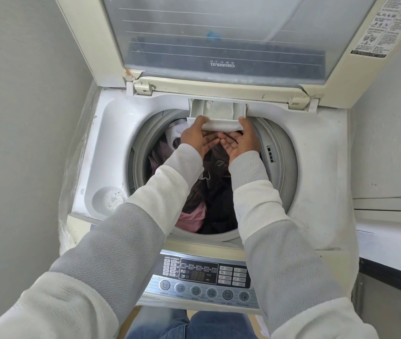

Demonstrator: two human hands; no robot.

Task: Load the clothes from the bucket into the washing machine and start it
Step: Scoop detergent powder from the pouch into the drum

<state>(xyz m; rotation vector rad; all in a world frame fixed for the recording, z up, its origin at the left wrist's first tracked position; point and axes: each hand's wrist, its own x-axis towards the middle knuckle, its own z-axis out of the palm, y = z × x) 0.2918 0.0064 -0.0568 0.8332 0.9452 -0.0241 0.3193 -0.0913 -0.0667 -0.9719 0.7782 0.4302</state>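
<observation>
**Both hands on drawer**

Washing machine point(317, 167) is standing lid-up. Clothes point(219, 206) are lying in its drum, just below and in front of the detergent drawer point(221, 111). Left hand point(194, 138) and right hand point(243, 140) are pinching the drawer's front lip, thumbs on top. Both are equally near, so the closing push is probably going straight away from them.

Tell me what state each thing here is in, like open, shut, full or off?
Lid: raised, fully open.
Drawer: pulled out from the back rim.
Drum: filled with clothes.
Left hand: grips drawer's front edge.
Right hand: grips drawer's front edge.
Display: looks unlit.
</observation>
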